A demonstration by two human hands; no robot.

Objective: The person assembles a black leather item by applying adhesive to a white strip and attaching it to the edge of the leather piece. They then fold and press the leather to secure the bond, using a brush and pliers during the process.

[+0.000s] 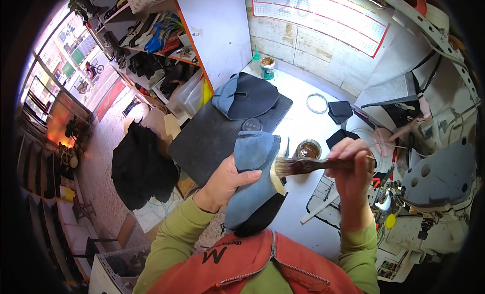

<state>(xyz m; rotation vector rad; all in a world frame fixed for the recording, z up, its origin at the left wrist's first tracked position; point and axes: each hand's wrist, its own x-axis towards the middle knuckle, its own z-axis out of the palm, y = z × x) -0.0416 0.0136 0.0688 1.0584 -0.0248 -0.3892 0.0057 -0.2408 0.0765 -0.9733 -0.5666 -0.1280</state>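
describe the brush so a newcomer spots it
Find the white worktop, then the right hand above it. It grips the brush, bristles at the edge of a blue-grey piece. A long dark handle distinguishes it from the open jar nearby.

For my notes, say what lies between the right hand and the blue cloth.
The brush: in the head view, its handle is in the right hand and its bristles meet the pale edge of the blue cloth.

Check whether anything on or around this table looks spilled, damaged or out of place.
The wall below the calendar has brownish patches breaking its pale surface, perhaps stains or wear. I see no spill around the open jar. Nothing looks odd about the brush in the right hand or the blue-and-black piece in the left hand.
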